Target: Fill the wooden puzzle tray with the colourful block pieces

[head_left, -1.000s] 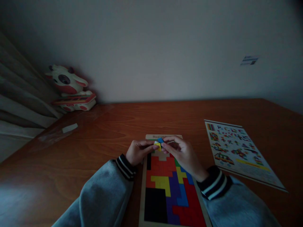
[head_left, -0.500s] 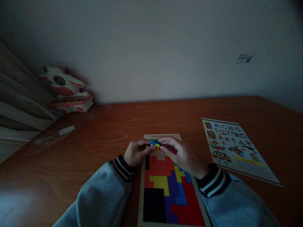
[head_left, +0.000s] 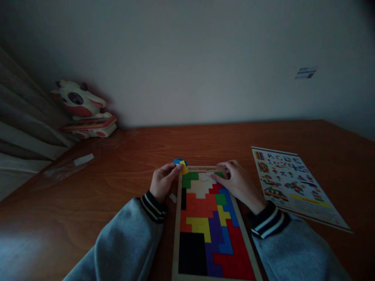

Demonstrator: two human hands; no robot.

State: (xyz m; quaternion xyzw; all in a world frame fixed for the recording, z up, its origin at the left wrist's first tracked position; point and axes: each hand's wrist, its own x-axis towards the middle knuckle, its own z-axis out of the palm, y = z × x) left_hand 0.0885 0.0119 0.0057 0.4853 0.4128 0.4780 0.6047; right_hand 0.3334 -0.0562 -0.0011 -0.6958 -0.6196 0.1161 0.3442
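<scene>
A: State of the left hand (head_left: 162,182)?

B: Grasping, thumb pressed against curled fingers. Pinching a blue piece (head_left: 177,160) and a yellow piece (head_left: 184,168) at the tips, yellow in front and tilted; whether stacked or merely overlapping in view, cannot tell

A: And the right hand (head_left: 238,186)?

B: Spread round the upper right corner of the puzzle board (head_left: 175,249), thumb over the inside, fingers at the top rim. No piece seen in it; gripping the rim or just resting there, cannot tell. Thumb tip just beside a small pale slip (head_left: 209,174), contact unclear

A: Position of the pinched pieces?

B: At the upper left corner of the board, apparently raised above the desk (head_left: 117,171); well to the left of the right hand, across the lettered end

A: Long axes?

B: Board lengthwise away from the body; blue piece roughly crosswise to it. Dark strip (head_left: 183,199) against the left rim, parallel to the board; gap or black piece, cannot tell

A: Nearer hand to that strip?

B: Left, by far. From the pinched pieces: straight back towards the body, very slightly right
</scene>
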